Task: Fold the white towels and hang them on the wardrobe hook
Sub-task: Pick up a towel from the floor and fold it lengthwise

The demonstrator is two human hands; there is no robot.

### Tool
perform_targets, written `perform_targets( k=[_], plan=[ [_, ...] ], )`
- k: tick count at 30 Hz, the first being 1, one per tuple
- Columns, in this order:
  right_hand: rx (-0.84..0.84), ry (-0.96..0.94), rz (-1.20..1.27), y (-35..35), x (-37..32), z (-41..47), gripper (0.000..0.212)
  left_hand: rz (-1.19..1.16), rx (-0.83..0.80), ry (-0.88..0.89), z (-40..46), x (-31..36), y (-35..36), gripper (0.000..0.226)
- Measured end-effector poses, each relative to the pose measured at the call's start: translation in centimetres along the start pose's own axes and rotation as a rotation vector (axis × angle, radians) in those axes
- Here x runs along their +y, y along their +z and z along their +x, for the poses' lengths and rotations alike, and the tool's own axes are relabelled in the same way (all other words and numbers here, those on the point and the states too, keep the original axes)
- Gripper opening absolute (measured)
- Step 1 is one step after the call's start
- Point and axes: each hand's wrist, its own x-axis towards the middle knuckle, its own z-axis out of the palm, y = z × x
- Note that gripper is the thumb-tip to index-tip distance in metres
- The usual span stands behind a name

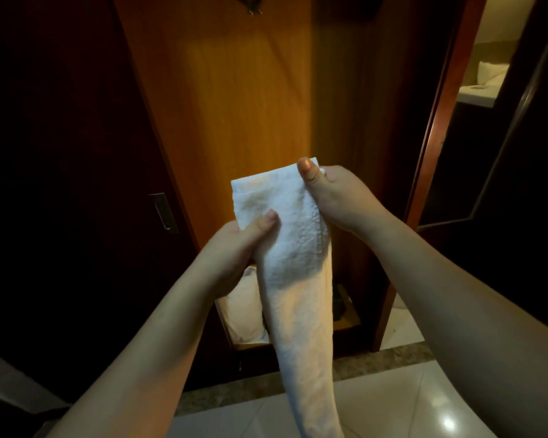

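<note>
A white towel (295, 263), folded into a long narrow strip, hangs down in front of the open wardrobe. My right hand (336, 200) pinches its top right corner, thumb on the near face. My left hand (234, 251) grips its left edge lower down, thumb pressed across the cloth. At the very top of the view a metal hook (254, 6) is fixed to the wardrobe's orange back panel (234, 90), well above both hands. More white towel (244, 311) lies on the wardrobe floor behind my left wrist, partly hidden.
A dark sliding door with a metal recessed handle (164, 213) stands to the left. A wooden frame (437, 121) borders the wardrobe on the right, with a lit room beyond. Glossy pale floor tiles (393, 406) lie below.
</note>
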Motion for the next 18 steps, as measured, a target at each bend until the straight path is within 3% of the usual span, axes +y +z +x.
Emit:
perform_targets(
  k=[1,4,6,9,12,16,18],
  plan=[
    [0.009,0.038,0.097,0.1,0.3,0.2,0.083,-0.030,0.036,0.001,-0.1,0.2,0.2,0.037],
    [-0.089,0.286,0.698,0.3,3.0,1.0,0.101,-0.077,0.144,0.035,0.0,1.2,0.9,0.041],
    [-0.200,0.430,0.847,1.3,5.6,1.0,0.097,-0.094,0.218,0.027,0.5,1.9,1.2,0.036],
    [-0.361,0.605,0.922,3.7,9.6,-0.1,0.095,-0.094,0.382,-0.038,2.0,2.9,1.1,0.034],
    [-0.448,0.665,0.861,5.3,11.1,-1.5,0.102,0.032,0.550,-0.034,3.4,3.6,0.8,0.035],
    [-0.326,0.598,0.737,6.6,11.7,-2.3,0.093,0.144,0.639,-0.018,5.0,4.0,-0.3,0.034],
    [-0.249,0.517,0.669,7.4,11.9,-2.4,0.073,0.131,0.662,-0.036,5.6,4.3,-0.7,0.039]
  ],
)
